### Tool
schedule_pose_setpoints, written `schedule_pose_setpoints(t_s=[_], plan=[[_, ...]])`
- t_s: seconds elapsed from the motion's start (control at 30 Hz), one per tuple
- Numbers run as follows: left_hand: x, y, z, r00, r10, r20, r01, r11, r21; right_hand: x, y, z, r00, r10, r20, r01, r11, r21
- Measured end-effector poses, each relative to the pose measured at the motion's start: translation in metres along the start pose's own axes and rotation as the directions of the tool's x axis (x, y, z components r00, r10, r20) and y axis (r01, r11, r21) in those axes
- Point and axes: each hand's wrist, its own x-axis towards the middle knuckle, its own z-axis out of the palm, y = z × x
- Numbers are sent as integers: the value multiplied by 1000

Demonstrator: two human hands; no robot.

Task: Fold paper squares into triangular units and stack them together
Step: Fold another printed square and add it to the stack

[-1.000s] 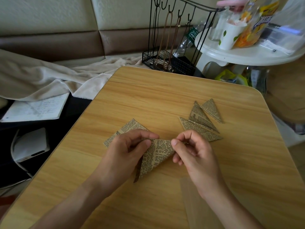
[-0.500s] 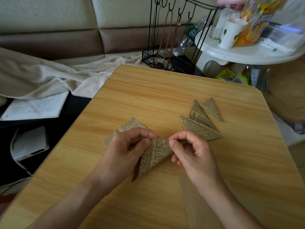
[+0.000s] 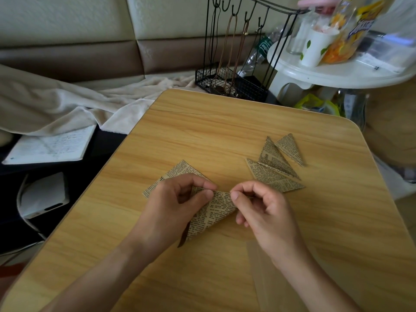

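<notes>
Two hands pinch the newsprint paper (image 3: 213, 212) mid-counter (image 3: 202, 131), I note: left hand (image 3: 173, 208) at its upper left edge, right hand (image 3: 265, 210) at its right corner, three folded triangles (image 3: 274, 170) lying near the right hand.

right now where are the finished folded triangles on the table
In the head view, the finished triangles lie in an overlapping cluster on the wooden table, right of centre, just beyond the right hand.
</notes>
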Motion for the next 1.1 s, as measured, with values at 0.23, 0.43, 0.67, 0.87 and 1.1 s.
schedule_pose_setpoints(t_s=[0.23, 0.43, 0.67, 0.87, 1.1], plan=[[0, -2, 0, 1000, -4, 0, 4, 1000, 7, 0, 0, 0, 1000, -5, 11, 5, 1000, -1], [2, -5, -1, 1000, -6, -2, 6, 1000, -26, -1, -3, -1, 1000, -11, 23, 11, 1000, -21], [2, -3, 0, 1000, -15, -3, 15, 1000, -28, 0, -1, 0, 1000, -20, 17, 21, 997, -76], [4, 0, 0, 1000, -17, 16, 17, 1000, 15, 0, 0, -1, 998, -41, 40, 44, 995, -85], [5, 0, 3, 1000, 8, 12, -8, 1000, 9, -1, -2, -1, 998, -49, 45, 51, 997, -58]])
